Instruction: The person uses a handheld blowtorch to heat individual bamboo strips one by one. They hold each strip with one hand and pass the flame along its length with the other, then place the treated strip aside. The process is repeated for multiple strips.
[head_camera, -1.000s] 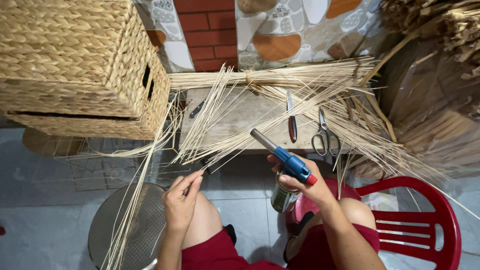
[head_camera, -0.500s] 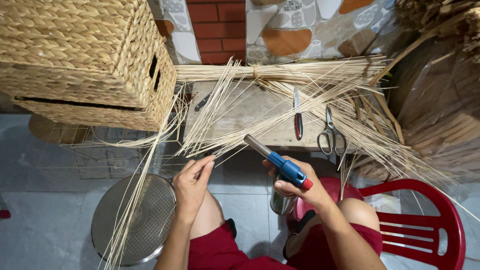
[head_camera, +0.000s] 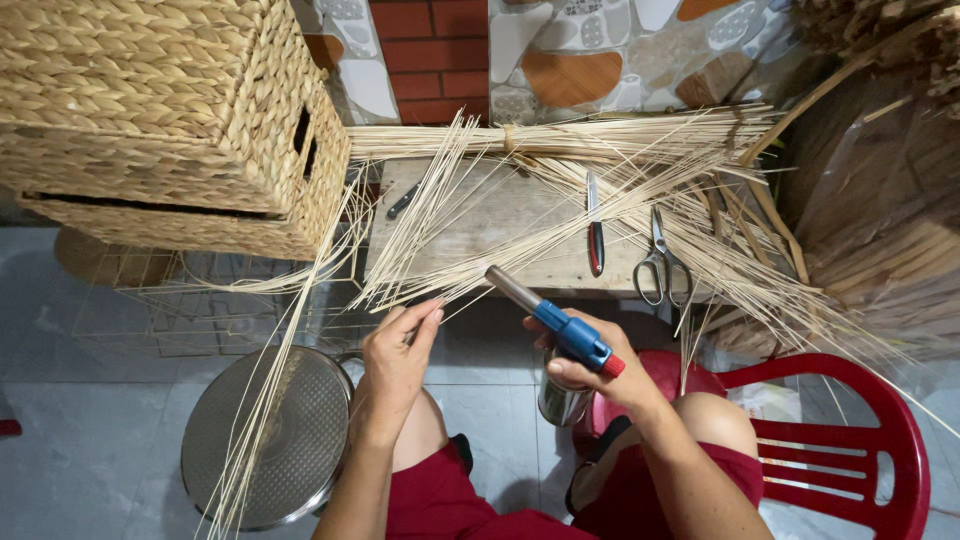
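While right hand (head_camera: 600, 365) closed round blue-bodied gas torch (head_camera: 555, 318), nozzle tilted toward pale reed strips (head_camera: 470, 235) fanned across wooden bench (head_camera: 500, 215), left hand (head_camera: 395, 360) half-open, fingertips pinching strip ends: flame best kept short, moving, clear of fingers.

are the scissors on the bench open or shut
Shut: the scissors lie flat on the wooden bench, blades together in one point, handles side by side.
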